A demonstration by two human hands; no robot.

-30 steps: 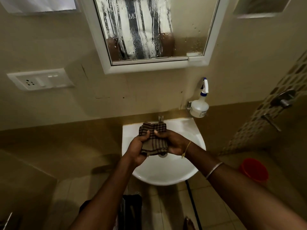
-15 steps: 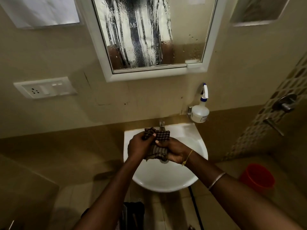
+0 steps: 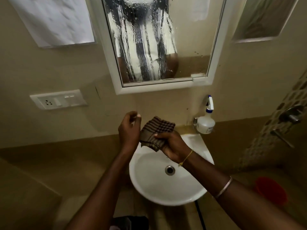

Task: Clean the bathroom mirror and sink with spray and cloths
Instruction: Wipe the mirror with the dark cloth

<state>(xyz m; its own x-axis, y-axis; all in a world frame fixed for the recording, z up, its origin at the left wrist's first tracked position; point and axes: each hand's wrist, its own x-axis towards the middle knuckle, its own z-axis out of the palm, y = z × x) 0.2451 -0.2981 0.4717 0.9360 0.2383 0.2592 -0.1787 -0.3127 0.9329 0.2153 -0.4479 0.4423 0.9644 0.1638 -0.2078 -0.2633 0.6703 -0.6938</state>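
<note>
A brown checked cloth (image 3: 157, 131), folded, is held above the back rim of the white sink (image 3: 166, 190). My right hand (image 3: 172, 145) grips its lower right part, thumb on top. Beside the cloth's left edge is my left hand (image 3: 129, 128), its fingers loosely curled and raised off the fabric. The white-framed mirror (image 3: 149, 39) above is wet, with drops and streaks running down. A clear spray bottle (image 3: 206, 124) with a white and blue trigger sits in a wall holder right of the sink. The tap is hidden behind the cloth.
A white switch and socket plate (image 3: 58, 100) is on the wall to the left. A paper sheet (image 3: 54, 20) hangs at upper left, a wall niche (image 3: 262, 19) at upper right. A shower tap (image 3: 290, 113) and red bucket (image 3: 270, 190) are at the right.
Both hands have risen with the cloth from over the basin to its back rim. My left hand has let go of the cloth. The drain now shows.
</note>
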